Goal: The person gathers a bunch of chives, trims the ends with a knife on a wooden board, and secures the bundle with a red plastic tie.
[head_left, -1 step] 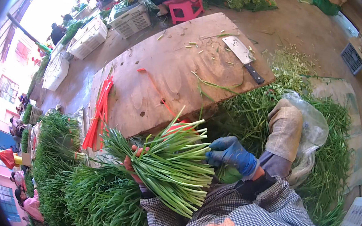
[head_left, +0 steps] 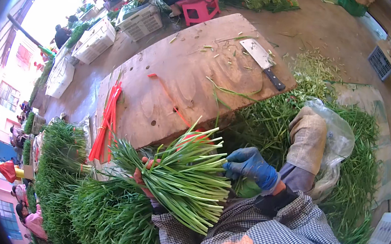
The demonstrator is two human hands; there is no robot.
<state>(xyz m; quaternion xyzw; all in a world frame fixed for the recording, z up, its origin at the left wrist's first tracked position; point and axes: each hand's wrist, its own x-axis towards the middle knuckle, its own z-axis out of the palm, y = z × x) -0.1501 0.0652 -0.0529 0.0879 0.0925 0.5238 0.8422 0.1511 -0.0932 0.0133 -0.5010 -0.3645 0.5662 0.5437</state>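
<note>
My left hand [head_left: 145,170], its fingers showing orange-red, is wrapped round a fanned bunch of garlic chives [head_left: 182,173]. The leaves spread to the left and the pale stem ends point right. At those stem ends is my right hand [head_left: 251,168] in a blue glove, fingers pinched together; whatever they hold, if anything, is too small to make out. Beyond the bunch stands a wooden board table [head_left: 160,89]. A cleaver [head_left: 263,62] with a black handle lies at its far right. Red ties [head_left: 106,124] hang over its left edge, and one red strip [head_left: 167,94] lies across the top.
Heaped chives [head_left: 103,212] fill the lower left. Loose leaves and trimmings [head_left: 357,140] cover the ground at right, beside a clear plastic bag [head_left: 341,134]. White crates [head_left: 142,22], a pink stool [head_left: 201,11] and other people [head_left: 32,219] are farther off.
</note>
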